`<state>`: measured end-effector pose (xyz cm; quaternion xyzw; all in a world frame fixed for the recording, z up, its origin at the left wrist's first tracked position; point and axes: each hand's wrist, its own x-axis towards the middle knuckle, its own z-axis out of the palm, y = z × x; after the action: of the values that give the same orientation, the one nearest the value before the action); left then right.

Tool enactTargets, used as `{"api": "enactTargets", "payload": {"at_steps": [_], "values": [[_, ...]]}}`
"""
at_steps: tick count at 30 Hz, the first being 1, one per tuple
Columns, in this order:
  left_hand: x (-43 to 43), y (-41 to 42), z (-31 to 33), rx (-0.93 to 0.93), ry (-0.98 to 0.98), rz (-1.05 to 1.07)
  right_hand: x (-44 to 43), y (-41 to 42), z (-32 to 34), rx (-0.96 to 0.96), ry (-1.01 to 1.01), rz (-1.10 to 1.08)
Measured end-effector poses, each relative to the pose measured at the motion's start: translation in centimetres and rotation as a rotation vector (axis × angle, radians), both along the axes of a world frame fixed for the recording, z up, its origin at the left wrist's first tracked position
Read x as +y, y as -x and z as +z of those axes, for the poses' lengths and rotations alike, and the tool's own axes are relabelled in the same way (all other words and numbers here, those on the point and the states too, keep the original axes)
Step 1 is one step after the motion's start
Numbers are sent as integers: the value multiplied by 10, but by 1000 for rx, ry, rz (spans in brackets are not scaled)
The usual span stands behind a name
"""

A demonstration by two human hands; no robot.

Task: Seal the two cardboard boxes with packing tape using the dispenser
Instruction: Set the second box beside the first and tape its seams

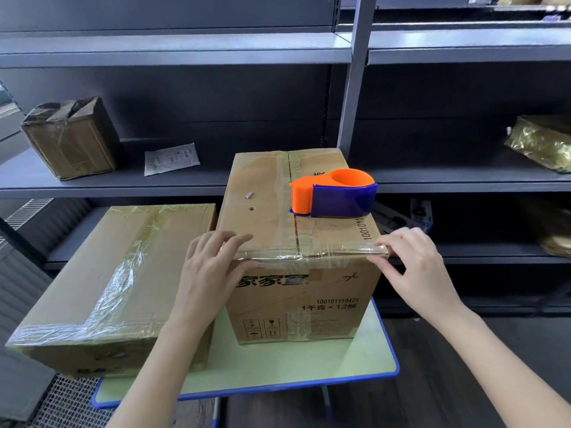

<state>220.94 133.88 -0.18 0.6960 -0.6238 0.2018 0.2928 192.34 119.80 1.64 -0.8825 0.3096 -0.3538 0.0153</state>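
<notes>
Well, the taped left box (pixel 102 273) overhung the table's (pixel 278 369) left edge; a nudge could tip it. Left hand (pixel 210 267), grip spread flat, pressed the tape strip (pixel 278 257) along the right box's (pixel 262 193) near top edge. The strip looked wrinkled and might lift. Dispenser (pixel 335 194) sat loose on top and could slide off. Right hand (pixel 414 264) pinched the strip's end at the corner. Table was pale green, blue-rimmed. Grey shelving (pixel 185 183) behind held a small box (pixel 69 140), a packet (pixel 171 158) and a gold parcel (pixel 540 140).
</notes>
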Motion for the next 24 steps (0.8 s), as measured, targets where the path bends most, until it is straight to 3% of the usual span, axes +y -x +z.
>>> {"api": "enactTargets", "payload": {"at_steps": [4, 7, 14, 20, 24], "values": [[-13, -8, -4, -104, -183, -102, -32, 7, -13, 178, -244, 197], [-15, -7, -7, -157, -193, -97, -37, 6, -24, 110, -403, 302], [-16, 2, 0, -185, -260, -97, -33, -3, -22, 98, -268, 269], [-32, 22, 0, -150, -267, -197, -33, -11, -20, 73, -352, 308], [-31, 24, 0, -137, -262, -160, -27, -18, -18, 173, -101, 252]]}}
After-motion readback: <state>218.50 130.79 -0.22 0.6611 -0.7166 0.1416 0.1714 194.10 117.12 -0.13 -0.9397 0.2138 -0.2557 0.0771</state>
